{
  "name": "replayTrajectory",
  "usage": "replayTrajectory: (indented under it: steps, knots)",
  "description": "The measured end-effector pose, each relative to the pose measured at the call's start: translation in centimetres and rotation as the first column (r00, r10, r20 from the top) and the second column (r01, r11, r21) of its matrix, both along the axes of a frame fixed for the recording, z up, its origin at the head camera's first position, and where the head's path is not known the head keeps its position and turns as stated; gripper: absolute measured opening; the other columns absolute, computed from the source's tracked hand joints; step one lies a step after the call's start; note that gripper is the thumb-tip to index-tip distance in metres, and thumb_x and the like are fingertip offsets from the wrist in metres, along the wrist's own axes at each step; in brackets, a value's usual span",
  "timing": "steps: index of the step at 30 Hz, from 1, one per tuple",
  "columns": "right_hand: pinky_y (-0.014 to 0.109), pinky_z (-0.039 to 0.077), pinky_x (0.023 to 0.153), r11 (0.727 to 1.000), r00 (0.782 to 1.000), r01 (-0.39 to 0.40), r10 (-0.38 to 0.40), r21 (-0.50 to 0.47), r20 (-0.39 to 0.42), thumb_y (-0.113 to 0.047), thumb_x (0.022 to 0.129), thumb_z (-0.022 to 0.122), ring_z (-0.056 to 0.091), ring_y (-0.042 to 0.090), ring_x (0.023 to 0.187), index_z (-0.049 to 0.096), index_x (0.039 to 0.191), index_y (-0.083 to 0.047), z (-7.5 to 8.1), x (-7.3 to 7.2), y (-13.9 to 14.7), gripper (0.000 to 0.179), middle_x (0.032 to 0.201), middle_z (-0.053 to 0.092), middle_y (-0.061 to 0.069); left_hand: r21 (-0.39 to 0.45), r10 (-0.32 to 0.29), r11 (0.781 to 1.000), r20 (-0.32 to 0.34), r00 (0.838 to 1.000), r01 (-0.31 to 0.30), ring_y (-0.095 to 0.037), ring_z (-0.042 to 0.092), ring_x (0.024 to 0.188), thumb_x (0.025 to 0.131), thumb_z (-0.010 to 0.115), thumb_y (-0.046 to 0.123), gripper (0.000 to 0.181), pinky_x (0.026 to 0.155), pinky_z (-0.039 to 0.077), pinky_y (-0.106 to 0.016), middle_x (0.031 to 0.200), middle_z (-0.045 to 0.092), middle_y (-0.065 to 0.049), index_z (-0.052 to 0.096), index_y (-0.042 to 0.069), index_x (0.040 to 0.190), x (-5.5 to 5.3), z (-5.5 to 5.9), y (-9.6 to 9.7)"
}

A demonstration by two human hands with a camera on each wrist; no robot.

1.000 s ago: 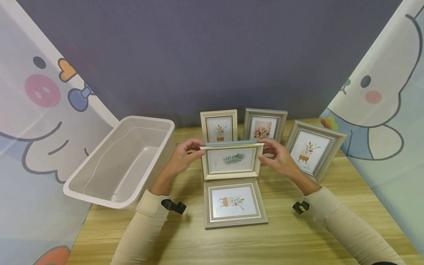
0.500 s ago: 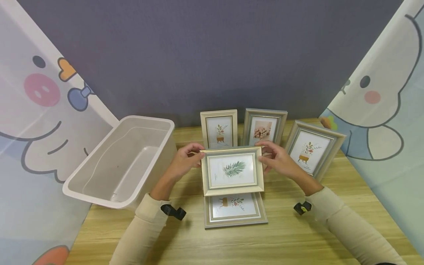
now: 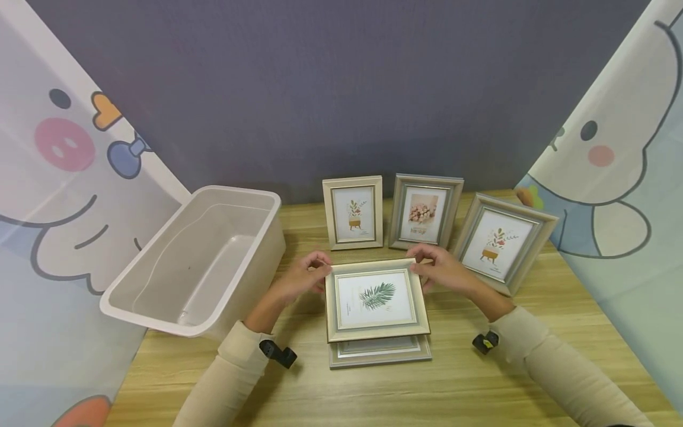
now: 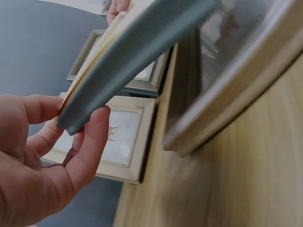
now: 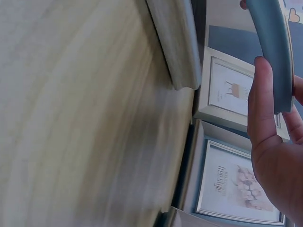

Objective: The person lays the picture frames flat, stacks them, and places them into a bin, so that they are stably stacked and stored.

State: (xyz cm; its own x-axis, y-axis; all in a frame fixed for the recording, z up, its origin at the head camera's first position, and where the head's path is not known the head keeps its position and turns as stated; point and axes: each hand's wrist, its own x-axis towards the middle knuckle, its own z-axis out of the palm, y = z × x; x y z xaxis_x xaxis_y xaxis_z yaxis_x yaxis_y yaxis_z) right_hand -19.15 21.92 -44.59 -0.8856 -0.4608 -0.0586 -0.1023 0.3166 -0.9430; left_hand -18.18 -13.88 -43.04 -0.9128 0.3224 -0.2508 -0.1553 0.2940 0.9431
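Leaf frame (image 3: 376,298) — left hand (image 3: 302,280), right hand (image 3: 441,270) pinching edges, gap below

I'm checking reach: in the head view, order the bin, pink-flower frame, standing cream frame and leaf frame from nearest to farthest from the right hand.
1. Leaf frame: gripped by the right hand, near its far right corner.
2. Pink-flower frame: just beyond the hand.
3. Standing cream frame: left of the pink-flower frame.
4. Bin: at the left.

The head view is evenly lit; soft shadows are cast on the counter (image 3: 459,391), whose grain is blurred in both dimmer wrist views.
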Motion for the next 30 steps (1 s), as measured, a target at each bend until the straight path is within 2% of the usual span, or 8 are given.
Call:
replayTrajectory:
  steps: [4,10,15,21,30]
  knots:
    - [0.057,0.059,0.060,0.999,0.999,-0.034,0.034,-0.002,0.018,-0.018,0.102,0.063,0.066,0.026,0.060,0.058,0.125,0.002,-0.6,0.1,0.0,0.031,0.105,0.053,0.018,0.022,-0.032,0.999,0.044,0.999,0.031,-0.020,0.066,0.078,0.102,0.055,0.010,0.020,0.067,0.061,-0.035,0.106,0.053,-0.012,0.053,-0.001,0.119,0.3,-0.8,0.0]
    - [0.049,0.061,0.058,0.998,0.997,-0.037,0.034,0.048,0.068,-0.021,0.102,0.064,0.067,0.023,0.062,0.058,0.125,0.000,-1.9,0.4,0.1,0.032,0.105,0.055,0.016,0.007,-0.090,0.996,0.073,0.993,0.090,-0.021,0.068,0.080,0.104,0.054,0.011,0.023,0.069,0.062,-0.036,0.110,0.054,-0.016,0.051,-0.002,0.122,0.8,-1.6,-0.1]
    - [0.046,0.062,0.058,0.996,0.996,-0.045,0.038,0.075,0.083,-0.020,0.102,0.063,0.066,0.022,0.066,0.058,0.124,0.000,-2.5,0.7,-0.1,0.030,0.105,0.054,0.018,-0.009,-0.097,0.995,0.098,0.990,0.099,-0.023,0.067,0.081,0.104,0.053,0.010,0.021,0.069,0.063,-0.038,0.107,0.055,-0.016,0.052,-0.002,0.121,1.0,-2.2,0.0]
    - [0.046,0.062,0.059,0.996,0.994,-0.042,0.033,0.080,0.105,-0.017,0.100,0.065,0.066,0.023,0.072,0.059,0.122,0.000,-2.4,0.9,-0.3,0.028,0.107,0.054,0.019,0.000,-0.093,0.996,0.136,0.986,0.094,-0.022,0.068,0.080,0.104,0.053,0.008,0.018,0.068,0.063,-0.040,0.101,0.060,-0.015,0.051,-0.002,0.119,1.1,-3.1,0.2]
    - [0.044,0.062,0.061,0.988,0.997,-0.067,0.059,0.140,0.057,-0.017,0.098,0.067,0.065,0.023,0.076,0.063,0.116,-0.003,-2.9,0.8,-0.2,0.023,0.100,0.058,0.016,-0.048,-0.107,0.992,0.141,0.984,0.115,-0.021,0.068,0.076,0.102,0.055,0.008,0.018,0.066,0.063,-0.037,0.100,0.062,-0.015,0.054,-0.002,0.117,1.4,-2.9,0.2]
